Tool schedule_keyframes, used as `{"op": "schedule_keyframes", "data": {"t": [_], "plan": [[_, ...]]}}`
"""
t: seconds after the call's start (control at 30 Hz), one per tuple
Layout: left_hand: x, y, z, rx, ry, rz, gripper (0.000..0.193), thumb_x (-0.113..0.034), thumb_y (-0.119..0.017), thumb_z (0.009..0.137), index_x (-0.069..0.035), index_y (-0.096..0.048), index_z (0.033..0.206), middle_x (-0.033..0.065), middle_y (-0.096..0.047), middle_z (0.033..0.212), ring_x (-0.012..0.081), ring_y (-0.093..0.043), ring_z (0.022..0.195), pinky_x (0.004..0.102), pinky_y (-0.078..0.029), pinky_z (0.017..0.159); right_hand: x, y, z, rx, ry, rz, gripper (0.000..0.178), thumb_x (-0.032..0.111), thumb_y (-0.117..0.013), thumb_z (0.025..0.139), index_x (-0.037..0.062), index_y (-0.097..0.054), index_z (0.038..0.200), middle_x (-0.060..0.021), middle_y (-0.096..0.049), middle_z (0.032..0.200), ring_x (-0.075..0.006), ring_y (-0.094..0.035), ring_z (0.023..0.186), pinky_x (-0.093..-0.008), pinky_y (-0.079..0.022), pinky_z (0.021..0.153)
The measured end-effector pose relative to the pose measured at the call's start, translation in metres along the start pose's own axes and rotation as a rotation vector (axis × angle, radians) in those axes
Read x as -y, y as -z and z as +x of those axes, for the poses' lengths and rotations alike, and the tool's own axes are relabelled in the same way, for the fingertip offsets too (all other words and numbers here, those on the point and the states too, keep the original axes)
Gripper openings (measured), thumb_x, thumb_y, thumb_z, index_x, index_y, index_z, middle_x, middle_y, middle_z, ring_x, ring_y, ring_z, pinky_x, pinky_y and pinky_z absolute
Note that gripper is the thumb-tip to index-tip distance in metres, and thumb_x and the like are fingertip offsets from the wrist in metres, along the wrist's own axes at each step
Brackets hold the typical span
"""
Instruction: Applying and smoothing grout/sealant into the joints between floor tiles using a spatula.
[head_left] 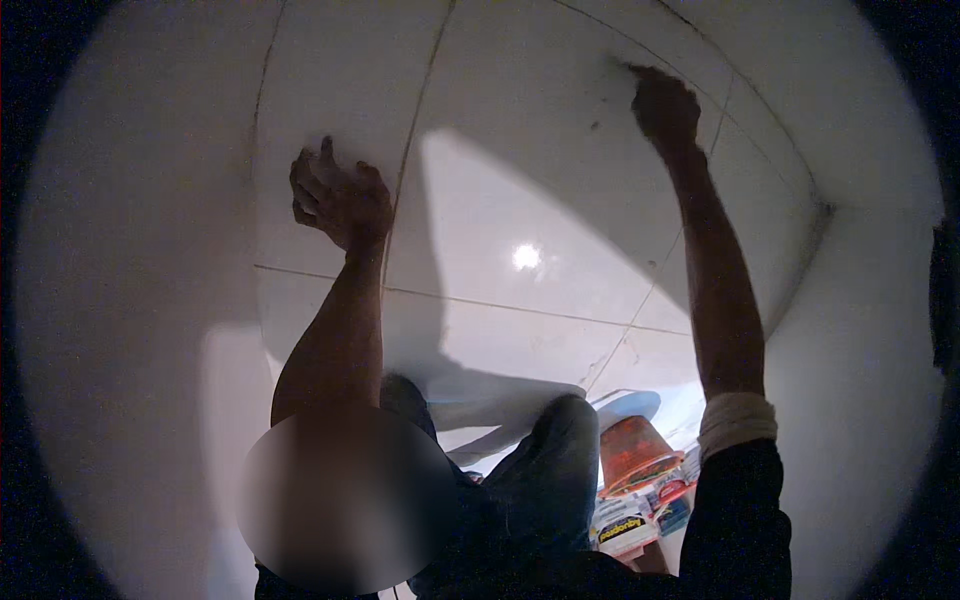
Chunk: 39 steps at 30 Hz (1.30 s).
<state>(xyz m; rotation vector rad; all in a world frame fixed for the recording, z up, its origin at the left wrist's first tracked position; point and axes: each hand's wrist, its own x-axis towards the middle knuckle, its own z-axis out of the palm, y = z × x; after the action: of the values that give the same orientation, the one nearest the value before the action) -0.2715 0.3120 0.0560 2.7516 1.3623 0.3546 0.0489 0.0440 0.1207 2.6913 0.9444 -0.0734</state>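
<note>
White tiles (500,215) with thin brownish joint lines lie under both of my hands. At the left, my left hand (342,198) rests on or just over a tile near a joint, its fingers apart and holding nothing. My right hand (668,108) reaches far right, beside the joint along the far edge. Its fingers are closed, and a thin dark tip sticks out to the left, touching or nearly touching the tile. Whether that tip is a finger or a small tool is too dark to tell. A small dark speck (595,125) lies to its left.
An orange-red bucket (635,455) with a stained rim stands at the lower right, near my bent knee (565,430). Printed packages (620,530) lie beside it. Pale walls rise at the left and right (860,330). A bright glare (527,257) sits mid-tile, with shadows around it.
</note>
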Motion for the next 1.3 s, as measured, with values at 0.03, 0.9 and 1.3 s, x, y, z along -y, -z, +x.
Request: {"op": "schedule_keyframes", "data": {"t": [0.03, 0.9, 1.3], "plan": [[-0.001, 0.0, 0.0, 0.01, 0.014, 0.012, 0.055, -0.032, -0.061, 0.09, -0.015, -0.048, 0.141, 0.0133, -0.044, 0.146, 0.0325, -0.034, 0.14, 0.0586, -0.027, 0.105, 0.016, 0.003, -0.023, -0.045, 0.058, 0.118, 0.038, 0.006, -0.052, 0.088, 0.0207, -0.069, 0.118, -0.0084, -0.073, 0.104, -0.0295, -0.071, 0.086, -0.0451, -0.056, 0.071], [-0.005, 0.002, -0.002, 0.021, 0.015, 0.035, 0.056, -0.031, -0.057, 0.089, -0.017, -0.044, 0.142, 0.0136, -0.037, 0.149, 0.0323, -0.03, 0.142, 0.0576, -0.027, 0.107, 0.058, 0.012, -0.219, 0.375, 0.127, 0.537, 0.033, 0.001, -0.057, 0.083, 0.016, -0.073, 0.108, -0.0074, -0.074, 0.103, -0.0259, -0.071, 0.087, -0.042, -0.055, 0.076], [-0.003, -0.004, -0.001, 0.013, 0.022, 0.047, 0.054, -0.033, -0.056, 0.091, -0.018, -0.047, 0.143, 0.0132, -0.039, 0.149, 0.0327, -0.031, 0.141, 0.058, -0.025, 0.108, -0.092, -0.028, -0.034, -0.145, -0.076, -0.036, 0.033, 0.013, -0.055, 0.086, 0.0163, -0.07, 0.114, -0.0123, -0.072, 0.103, -0.0319, -0.068, 0.087, -0.0472, -0.056, 0.073]]}}
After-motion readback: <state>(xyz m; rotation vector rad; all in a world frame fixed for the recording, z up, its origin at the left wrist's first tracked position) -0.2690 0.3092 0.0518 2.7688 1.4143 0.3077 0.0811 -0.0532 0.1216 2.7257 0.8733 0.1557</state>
